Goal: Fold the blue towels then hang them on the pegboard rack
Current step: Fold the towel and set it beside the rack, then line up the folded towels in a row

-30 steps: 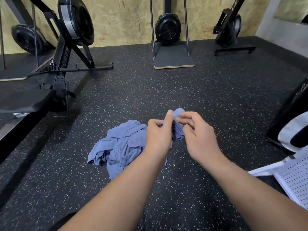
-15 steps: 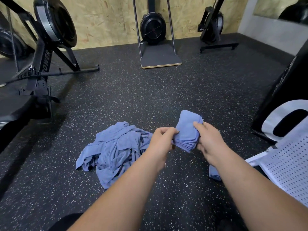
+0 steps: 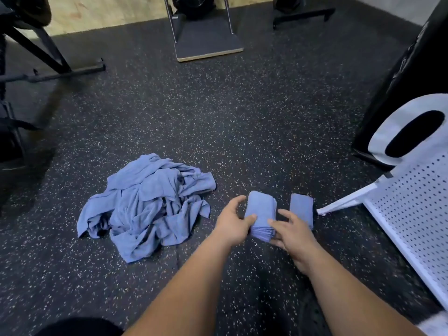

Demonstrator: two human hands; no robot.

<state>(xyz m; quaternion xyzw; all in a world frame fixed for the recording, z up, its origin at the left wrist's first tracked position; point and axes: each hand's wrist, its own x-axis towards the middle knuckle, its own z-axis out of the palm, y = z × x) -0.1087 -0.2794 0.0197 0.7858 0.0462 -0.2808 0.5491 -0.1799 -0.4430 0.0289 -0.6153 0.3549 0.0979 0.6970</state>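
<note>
A small folded blue towel (image 3: 262, 209) sits between my two hands, low over the speckled floor. My left hand (image 3: 234, 221) grips its left side with thumb and fingers curled round it. My right hand (image 3: 292, 231) holds its right side and near corner. A second folded blue towel (image 3: 301, 207) lies on the floor just to the right, partly hidden behind my right hand. A heap of unfolded blue towels (image 3: 145, 204) lies on the floor to the left. The white pegboard rack (image 3: 409, 214) leans at the right edge.
A black upright pad (image 3: 402, 76) stands behind the rack at the right. Rowing machines (image 3: 36, 57) and a stand with a wooden-edged base (image 3: 208, 42) line the far wall. Dark rubber floor (image 3: 242, 117) stretches between them and me.
The view has tipped down and moved nearer the floor. Both hands have lowered the folded towel toward the floor beside the other folded one, which now shows more fully.
</note>
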